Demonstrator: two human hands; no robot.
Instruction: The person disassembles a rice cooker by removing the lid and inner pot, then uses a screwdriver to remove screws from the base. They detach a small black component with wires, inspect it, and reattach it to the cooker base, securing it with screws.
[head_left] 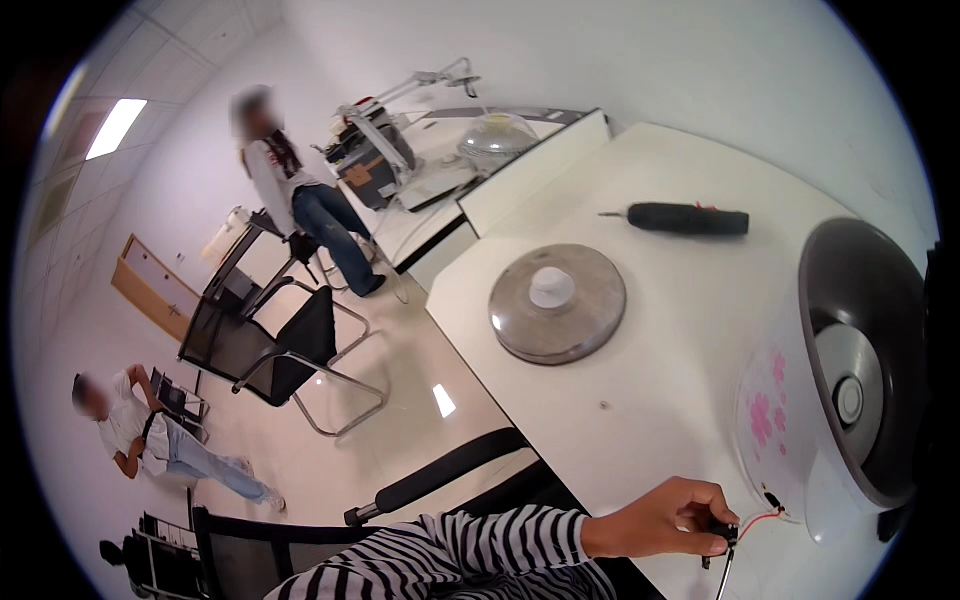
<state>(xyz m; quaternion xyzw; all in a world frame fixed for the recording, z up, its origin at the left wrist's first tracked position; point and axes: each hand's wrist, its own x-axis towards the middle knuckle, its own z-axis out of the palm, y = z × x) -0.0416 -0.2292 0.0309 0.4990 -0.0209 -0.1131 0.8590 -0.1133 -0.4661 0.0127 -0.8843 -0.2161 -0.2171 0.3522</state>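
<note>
My left hand (665,515), in a black-and-white striped sleeve, pinches a small black part (722,533) between thumb and fingertips. A red wire (760,519) runs from that part to the side of a white rice cooker (765,400) with pink flowers. The cooker lies tipped, its grey inside and round silver heating plate (866,405) showing. A thin silver shaft (724,578) rises from the lower edge to the black part; whatever holds it is out of view. My right hand does not show.
On the white table (660,380) lie a round lid (590,315) with a white knob and a black electric screwdriver (688,218). Black chairs (310,335) stand on the left. Two people (300,190) are farther off, one by another desk with equipment (375,155).
</note>
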